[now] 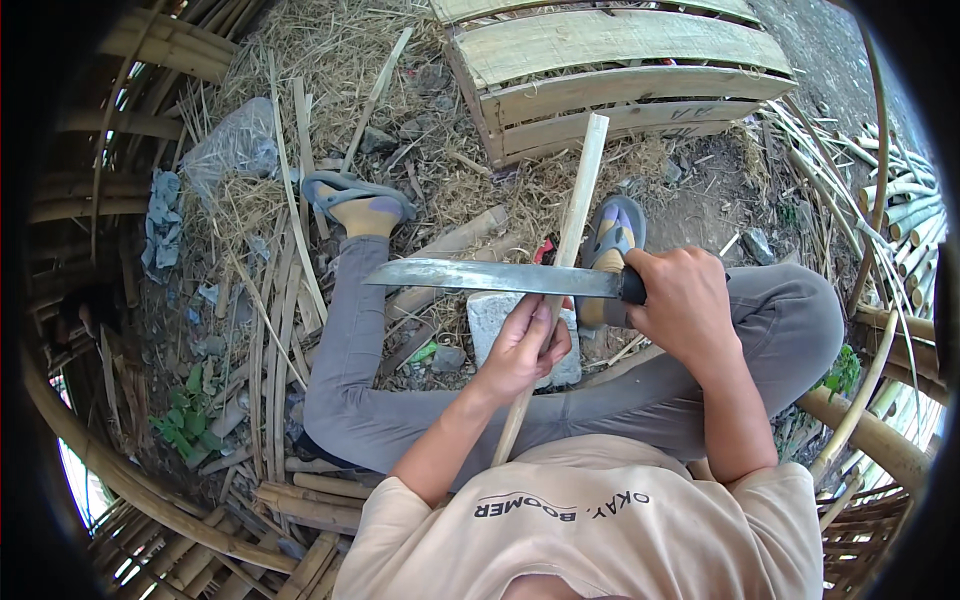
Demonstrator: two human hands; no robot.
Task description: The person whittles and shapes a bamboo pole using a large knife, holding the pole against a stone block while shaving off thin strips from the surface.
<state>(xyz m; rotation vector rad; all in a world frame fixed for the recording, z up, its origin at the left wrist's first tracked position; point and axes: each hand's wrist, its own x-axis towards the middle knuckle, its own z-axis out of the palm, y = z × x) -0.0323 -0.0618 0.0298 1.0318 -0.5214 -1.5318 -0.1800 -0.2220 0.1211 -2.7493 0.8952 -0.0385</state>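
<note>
My left hand (524, 350) is closed around a long pale bamboo strip (578, 205), which slants from my waist up and away toward the wooden crate. In my right hand (685, 305) is the dark handle of a machete (460, 274). Its long blade points left and lies across the strip, just beyond my left fingers. Whether the edge bites into the bamboo, I cannot tell. Beneath my left hand, a grey stone block (495, 322) sits on the ground between my legs.
A slatted wooden crate (620, 45) stands ahead. Loose bamboo strips (285, 340) lie on the left beside a clear plastic bag (235, 150). Cut bamboo poles (910, 215) are stacked at right. My sandalled feet rest among straw and stones. Bamboo framework (150, 500) curves around the lower left.
</note>
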